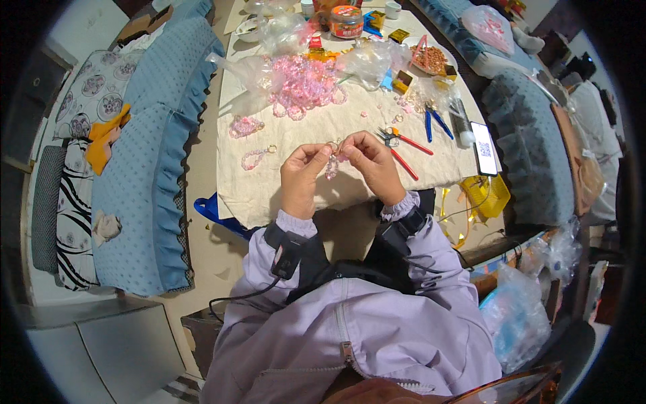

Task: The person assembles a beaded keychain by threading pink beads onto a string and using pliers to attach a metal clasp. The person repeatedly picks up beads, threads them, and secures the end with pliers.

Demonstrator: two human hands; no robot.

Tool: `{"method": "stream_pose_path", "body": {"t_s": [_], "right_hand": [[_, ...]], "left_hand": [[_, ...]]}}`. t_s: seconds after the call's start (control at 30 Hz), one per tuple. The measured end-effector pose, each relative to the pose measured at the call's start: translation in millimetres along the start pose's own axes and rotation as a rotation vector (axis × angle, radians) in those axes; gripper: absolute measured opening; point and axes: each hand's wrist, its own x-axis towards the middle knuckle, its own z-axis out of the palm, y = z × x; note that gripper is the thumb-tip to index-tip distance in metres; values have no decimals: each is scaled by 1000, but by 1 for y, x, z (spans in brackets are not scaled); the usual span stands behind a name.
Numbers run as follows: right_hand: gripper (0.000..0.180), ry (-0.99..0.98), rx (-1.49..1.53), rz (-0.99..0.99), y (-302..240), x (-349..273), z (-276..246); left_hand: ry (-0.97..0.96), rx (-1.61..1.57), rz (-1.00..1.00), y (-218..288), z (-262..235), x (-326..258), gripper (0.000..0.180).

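Cloth-covered table [269, 188], hands [303, 176] [373, 161] pinching pink bead charm [332, 166]

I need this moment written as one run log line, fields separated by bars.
left hand: holds pink bead piece | right hand: pinches same piece | red pliers: on cloth, untouched

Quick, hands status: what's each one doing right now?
Left hand: closed, pinching the pink bead piece.
Right hand: closed, pinching the same piece from the other side.
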Motion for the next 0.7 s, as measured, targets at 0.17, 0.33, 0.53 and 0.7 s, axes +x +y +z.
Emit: {"method": "stream_pose_path", "body": {"t_s": [0.17,0.33,0.53,0.7], "right_hand": [[13,49,-48,-81,-2,-4,5],[12,89,-96,-110,-5,-8,6],[12,128,-177,-163,-16,-13,13],[15,157,-552,-248,-32,-18,16]], "left_hand": [[7,46,62,3,7,-7,16],[11,51,121,3,15,-15,14],[17,402,339,7,15,-14,11],[-35,312,254,11,15,-17,13]]}}
